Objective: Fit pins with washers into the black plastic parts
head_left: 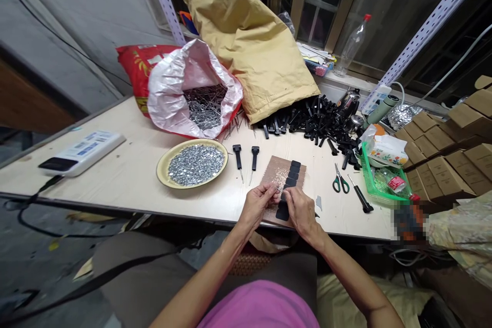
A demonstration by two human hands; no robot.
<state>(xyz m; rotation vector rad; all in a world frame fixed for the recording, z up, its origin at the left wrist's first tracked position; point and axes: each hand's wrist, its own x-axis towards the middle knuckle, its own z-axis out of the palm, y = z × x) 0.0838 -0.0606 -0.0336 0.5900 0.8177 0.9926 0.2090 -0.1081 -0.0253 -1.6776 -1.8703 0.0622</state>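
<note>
My left hand [260, 204] and my right hand [302, 210] are close together over a brown board [271, 170] near the table's front edge. Thumb and fingers of the left pinch a thin, silvery metal piece [280, 190] pointing towards the right hand. The right hand's fingers are closed at a dark edge; what they hold is mostly hidden. A row of flat black rounded pieces [291, 182] lies on the board, beside a patch of tiny pale bits [274, 176]. Beyond the board lie two black-handled tools with slim metal shafts [237, 156] [254, 158].
A yellow dish of small metal pieces [163, 179] stands left, before an open sack of metal rods [161, 95]. Black handles [307, 120] are heaped beneath a tan sack [265, 51]. Green-handled scissors [340, 183], another black-handled tool [361, 196], a green basket [374, 189] and cartons [442, 174] are right.
</note>
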